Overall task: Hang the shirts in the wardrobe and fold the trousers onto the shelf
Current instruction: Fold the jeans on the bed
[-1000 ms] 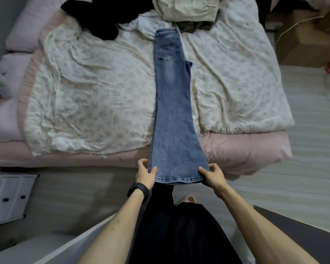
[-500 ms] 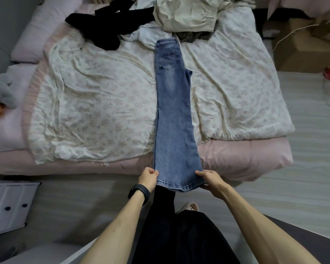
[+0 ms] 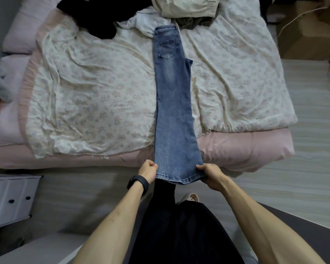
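Note:
A pair of blue jeans (image 3: 172, 103), folded lengthwise leg on leg, lies stretched down the middle of the bed, waistband at the far end and flared hems hanging over the near edge. My left hand (image 3: 147, 171) pinches the left corner of the hems; a black band sits on that wrist. My right hand (image 3: 210, 173) pinches the right corner. At the head of the bed lie other clothes: a black garment (image 3: 95, 21), a white one (image 3: 141, 20), a beige one (image 3: 185, 5) and a dark olive piece (image 3: 192, 22).
The bed has a floral quilt (image 3: 93, 96) over a pink cover (image 3: 246, 147). A white drawer unit (image 3: 10, 199) stands at the lower left, a cardboard box (image 3: 309, 35) at the upper right. Striped floor runs along the bed's near side and right.
Both hands keep hold of the hem corners and have drawn closer together. The hems have risen slightly towards the bed edge.

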